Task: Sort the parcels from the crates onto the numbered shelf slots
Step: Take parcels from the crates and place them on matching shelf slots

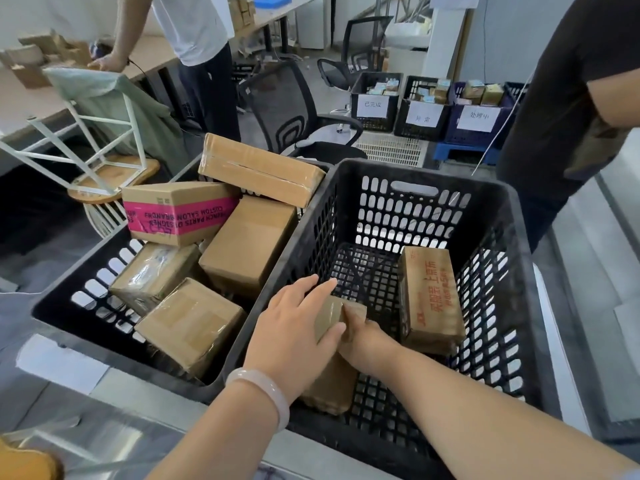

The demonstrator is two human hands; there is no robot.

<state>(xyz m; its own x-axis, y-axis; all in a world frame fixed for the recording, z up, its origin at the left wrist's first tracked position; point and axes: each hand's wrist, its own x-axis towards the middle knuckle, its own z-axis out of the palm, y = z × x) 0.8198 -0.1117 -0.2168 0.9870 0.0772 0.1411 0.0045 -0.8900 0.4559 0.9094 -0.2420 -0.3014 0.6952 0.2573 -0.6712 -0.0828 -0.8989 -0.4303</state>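
Note:
Both my hands reach into the right black crate point(498, 202). My left hand point(294, 327) lies over the top of a small taped brown parcel point(332, 389), thumb on its near face. My right hand point(363, 337) grips the same parcel's right edge with curled fingers. A second parcel with red print point(431, 292) stands against the crate's right side. The left black crate point(69, 306) is piled with several cardboard parcels, among them one with pink tape point(180, 213) and a long flat one point(259, 168) leaning on the rim.
One person in a white shirt point(197, 29) stands at a table at the back left, another in black point(568, 98) stands at the right. An office chair point(294, 112) and three labelled crates point(426, 116) sit behind. A white stool frame point(104, 133) is at left.

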